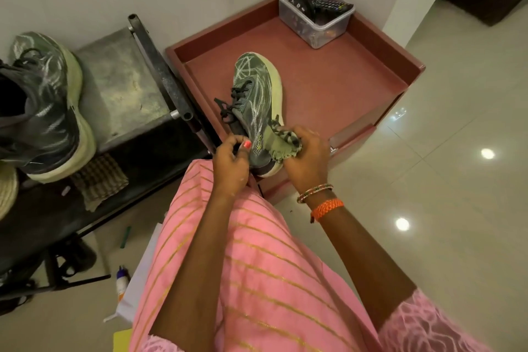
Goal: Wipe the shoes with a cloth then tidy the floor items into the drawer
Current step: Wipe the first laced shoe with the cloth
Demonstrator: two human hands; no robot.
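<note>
Wiping in hand: the first part of the task, cleaning the shoes, looks to be under way; tidying the floor items has not begun, judging by what lies on the tiles.
Shoe being wiped: a grey sneaker (255,100) with a pale sole, heel near the person, toe pointing far, held above the red tray top (328,86) of a low cabinet.
Left hand: the left hand (230,160) has its fingers curled round the heel collar of the sneaker, steadying it.
Right hand: the right hand (307,157) is closed round a bunched greenish cloth (281,141), pressing it on the heel side of the shoe.
Next move, as a judgement: drawing the cloth forward along the side and sole edge toward the toe, with the left grip kept firm so the shoe does not twist.
Second shoe: its pair (47,103) stands at far left on a dark metal rack (125,88); whether it is already wiped cannot be told.
Floor items: a small white bottle (121,284) and a green stick-like thing (125,237) lie on the near-left floor, with papers beside them.
Drawer: a drawer front with a metal handle (333,148) shows just right of the right hand, apparently closed.
Surface and room: glossy pale floor tiles (443,180) reflect ceiling lights; a clear plastic box (315,13) of remotes sits at the tray's far corner against a white wall.
</note>
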